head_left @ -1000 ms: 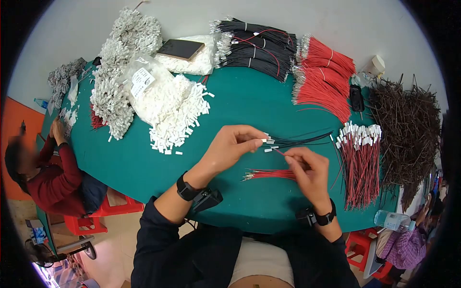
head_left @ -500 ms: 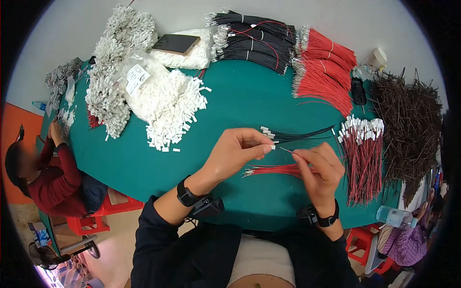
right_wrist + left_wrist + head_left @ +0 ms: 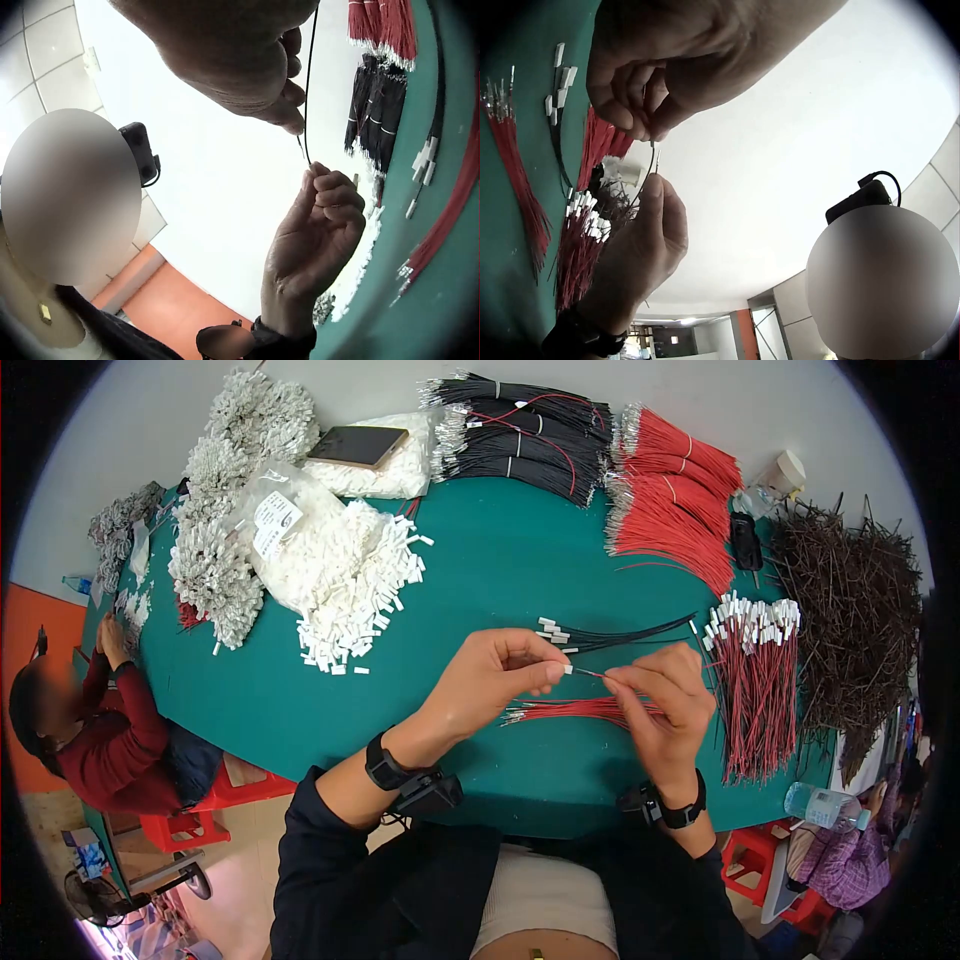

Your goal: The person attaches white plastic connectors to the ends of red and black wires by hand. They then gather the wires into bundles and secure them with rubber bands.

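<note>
Above the table, my left hand (image 3: 500, 668) pinches a small white connector housing (image 3: 568, 670) between thumb and forefinger. A thin black wire (image 3: 308, 90) runs from these fingertips past the right hand. Facing it, my right hand (image 3: 668, 695) pinches a thin red wire (image 3: 597, 674) close to its end. That wire's bare metal tip (image 3: 658, 159) points at the left fingertips, a short gap away. Behind the hands lie black wires (image 3: 630, 635) with white housings on their ends. Under the right hand is a bundle of red wires (image 3: 570, 710) with metal tips.
A spilled heap of white housings (image 3: 350, 580) lies at the left. Tied black (image 3: 520, 435) and red wire bundles (image 3: 670, 520) stand at the back. At right are red wires with white ends (image 3: 755, 690), a dark tangled pile (image 3: 845, 630) and a bottle (image 3: 825, 807). Another person (image 3: 100, 710) sits at left.
My right hand has moved up and to the right, drawing the red wire's end away from the left hand. My left hand has shifted slightly right, still pinching the housing.
</note>
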Motion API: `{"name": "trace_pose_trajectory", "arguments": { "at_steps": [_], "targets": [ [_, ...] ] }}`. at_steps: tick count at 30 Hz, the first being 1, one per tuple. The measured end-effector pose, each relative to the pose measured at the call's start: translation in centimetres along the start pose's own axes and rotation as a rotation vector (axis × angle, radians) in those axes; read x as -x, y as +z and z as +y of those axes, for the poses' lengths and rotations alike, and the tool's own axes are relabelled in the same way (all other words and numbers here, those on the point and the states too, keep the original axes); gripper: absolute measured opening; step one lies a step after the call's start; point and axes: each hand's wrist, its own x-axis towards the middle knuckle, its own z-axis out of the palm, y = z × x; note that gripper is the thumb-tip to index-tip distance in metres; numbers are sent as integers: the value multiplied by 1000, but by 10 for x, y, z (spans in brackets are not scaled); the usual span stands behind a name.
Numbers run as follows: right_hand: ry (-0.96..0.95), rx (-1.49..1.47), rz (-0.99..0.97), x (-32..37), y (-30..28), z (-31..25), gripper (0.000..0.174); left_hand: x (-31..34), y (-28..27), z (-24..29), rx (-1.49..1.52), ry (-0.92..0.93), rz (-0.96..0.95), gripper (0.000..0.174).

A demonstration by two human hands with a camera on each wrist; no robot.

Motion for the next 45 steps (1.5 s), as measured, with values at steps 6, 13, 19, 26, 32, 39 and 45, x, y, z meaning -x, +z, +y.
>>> {"name": "trace_pose_trajectory", "arguments": {
  "at_steps": [6, 13, 19, 26, 32, 39, 45],
  "targets": [
    [-44, 59, 16, 2, 2, 1, 20, 0, 1, 0, -3, -1, 8, 14],
    [-30, 50, 18, 3, 4, 1, 20, 0, 1, -3, -15, 4, 2, 14],
    [-8, 36, -2, 1, 3, -1, 20, 0, 1, -2, -19, 5, 1, 14],
    [30, 31, -20, 2, 1, 1, 19, 0, 2, -1, -30, -3, -9, 14],
    [8, 11, -24, 2, 3, 1, 20, 0, 3, -2, -35, -1, -10, 14],
    [15, 22, -16, 2, 1, -1, 20, -1, 2, -6, -7, 28, -8, 14],
    [20, 17, -15, 3, 3, 0, 19, -1, 2, -5, 0, 23, -20, 14]
  ]
}}
